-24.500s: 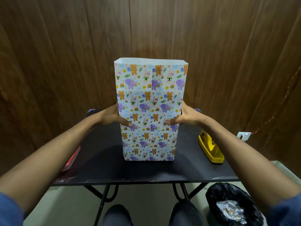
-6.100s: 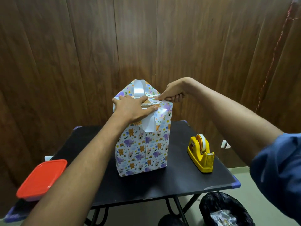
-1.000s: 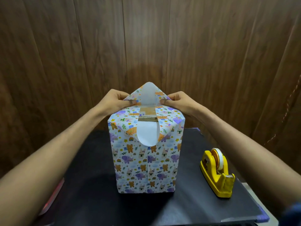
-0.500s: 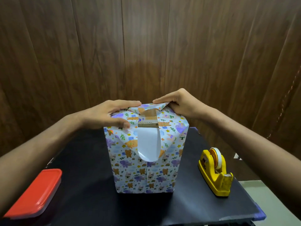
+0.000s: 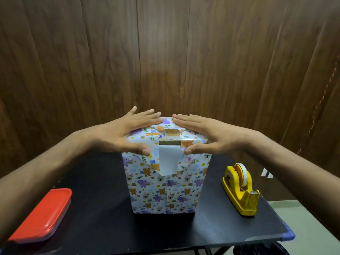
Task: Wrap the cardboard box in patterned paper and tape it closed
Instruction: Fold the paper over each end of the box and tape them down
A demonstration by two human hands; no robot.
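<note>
The box stands upright in the middle of the black table, wrapped in white paper printed with bears and elephants. On its top a small patch of bare cardboard shows between the folded flaps. A white flap hangs down over the front face. My left hand lies flat on the top's left side with fingers straight and thumb on the front edge. My right hand presses flat on the right side in the same way.
A yellow tape dispenser with a roll of tape sits on the table right of the box. A red-lidded container lies at the table's near left corner. A dark wood-panel wall stands close behind the table.
The back flap that stood up a second ago is now folded down on the top. Both hands went from pinching the paper to lying flat with straight fingers.
</note>
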